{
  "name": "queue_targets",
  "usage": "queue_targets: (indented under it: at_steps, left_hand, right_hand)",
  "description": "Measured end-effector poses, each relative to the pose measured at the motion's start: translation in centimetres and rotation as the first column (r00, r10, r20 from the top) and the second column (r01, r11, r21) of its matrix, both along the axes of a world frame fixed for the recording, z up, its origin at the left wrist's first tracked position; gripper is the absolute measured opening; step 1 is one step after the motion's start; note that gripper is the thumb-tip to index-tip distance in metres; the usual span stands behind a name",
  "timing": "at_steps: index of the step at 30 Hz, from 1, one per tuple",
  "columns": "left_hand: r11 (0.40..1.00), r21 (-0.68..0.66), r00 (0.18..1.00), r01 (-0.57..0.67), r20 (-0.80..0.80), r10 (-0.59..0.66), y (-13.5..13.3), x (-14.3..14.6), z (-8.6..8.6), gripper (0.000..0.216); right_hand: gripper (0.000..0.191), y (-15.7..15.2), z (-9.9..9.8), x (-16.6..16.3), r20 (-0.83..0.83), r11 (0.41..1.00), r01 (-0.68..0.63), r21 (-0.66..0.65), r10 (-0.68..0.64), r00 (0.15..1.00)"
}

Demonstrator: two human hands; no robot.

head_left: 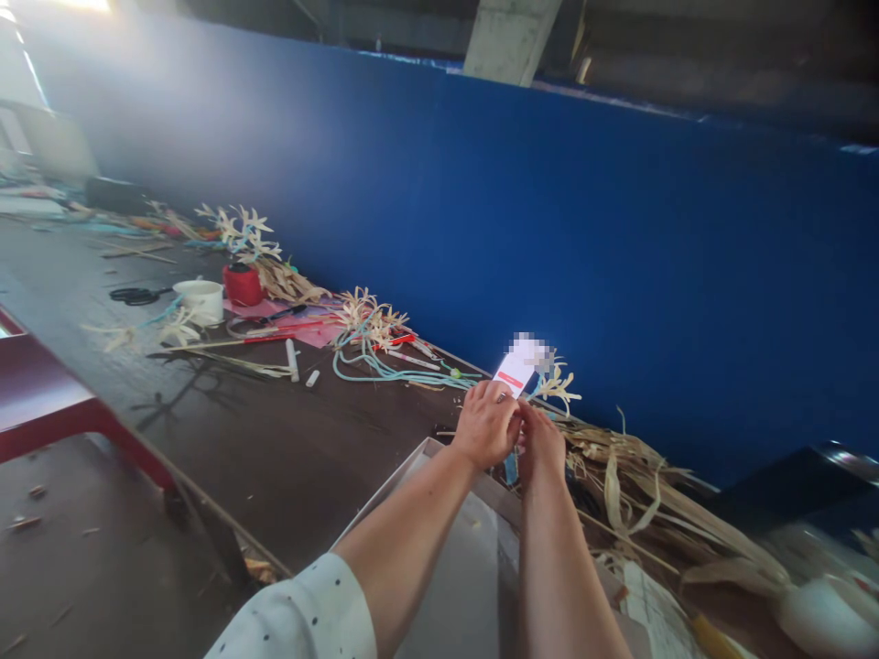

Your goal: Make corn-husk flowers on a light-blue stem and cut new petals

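Note:
My left hand (486, 426) and my right hand (542, 442) are close together over the far end of a shallow tray-like box (450, 572). Both have curled fingers that meet; what they hold, if anything, is hidden. Just beyond the fingertips is a bright white phone-like screen (514, 373) with a red bar, its top blurred out. Whether a hand touches it is unclear. To its right a pale dried-husk flower (559, 389) sticks out. A small blue piece (510, 469) shows below the hands.
Light-blue cords (385, 371) and husk flowers (371, 316) lie along the blue partition (618, 247). Leftward are a red thread spool (243, 285), white cup (200, 302) and black scissors (137, 296). Dried husks (638, 467) pile up at right. A red stool (61, 403) stands at left.

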State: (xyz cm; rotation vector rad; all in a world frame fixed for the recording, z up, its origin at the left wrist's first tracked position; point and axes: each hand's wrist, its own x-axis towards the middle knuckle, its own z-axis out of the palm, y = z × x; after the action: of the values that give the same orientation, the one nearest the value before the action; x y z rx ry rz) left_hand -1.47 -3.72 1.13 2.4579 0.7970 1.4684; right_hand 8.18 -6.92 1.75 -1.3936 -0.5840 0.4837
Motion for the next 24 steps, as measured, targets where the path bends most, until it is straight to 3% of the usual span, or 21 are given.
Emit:
queue_targets:
  at_steps: [3, 10, 17, 24]
  left_hand:
    - [0.999, -0.043, 0.999, -0.006, 0.042, 0.007, 0.0, 0.1, 0.0, 0.013]
    - [0.974, -0.228, 0.98, -0.009, 0.191, 0.054, 0.8, 0.6, -0.3, 0.008]
    - [0.895, -0.443, 0.959, 0.048, 0.27, 0.082, 1.5, 0.7, -0.2, 0.006]
    - [0.778, -0.614, 0.943, 0.135, 0.322, 0.09, 2.5, 0.6, -0.3, 0.008]
  right_hand:
    - [0.015, -0.1, 0.2, -0.1, -0.13, 1.0, 0.022, -0.019, -0.025, 0.991]
    - [0.018, 0.0, 0.0, 0.0, -0.12, 0.998, 0.053, -0.032, -0.057, 0.991]
    - [0.019, 0.2, -0.3, 0.1, -0.113, 0.999, 0.04, 0.006, -0.04, 0.993]
    - [0.027, 0.4, -0.7, 0.6, -0.15, 1.0, 0.005, 0.016, -0.002, 0.989]
